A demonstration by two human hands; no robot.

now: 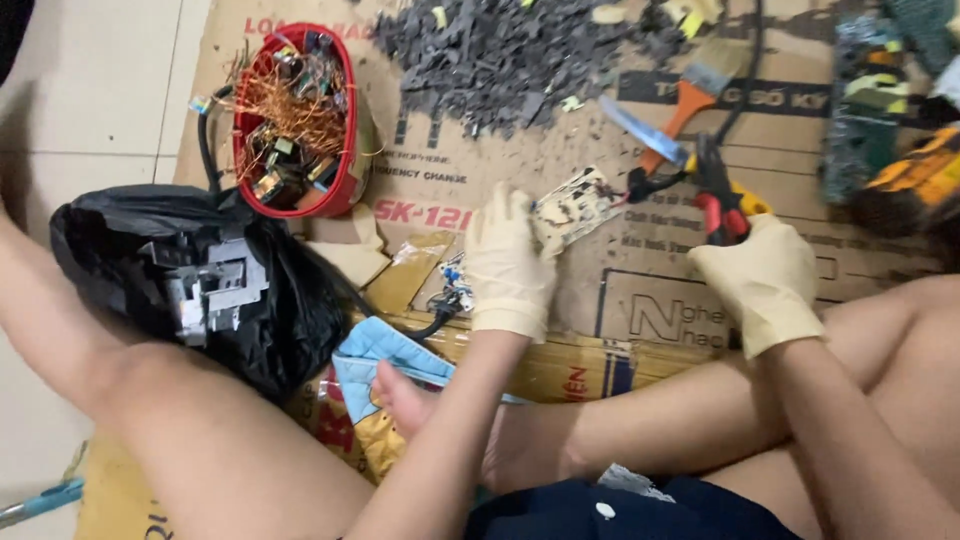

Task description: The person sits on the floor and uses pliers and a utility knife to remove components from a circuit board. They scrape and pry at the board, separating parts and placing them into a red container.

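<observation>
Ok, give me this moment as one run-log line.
left hand: holds small circuit board | right hand: grips red-handled pliers, tips near board edge | surface: cardboard sheet | nearby: red basket of copper wire, grey scrap pile

A red oval plastic basket (345,120) heaped with tangled copper wire and small coils sits at the upper left on flattened brown cardboard (660,300); a crumpled black plastic bag (290,290) holding a grey metal part lies just below it; a grey heap of broken fragments (500,55) spreads along the top; an orange-handled paintbrush (695,90) lies to its right; a light blue cloth (375,355) lies near the bag.
</observation>
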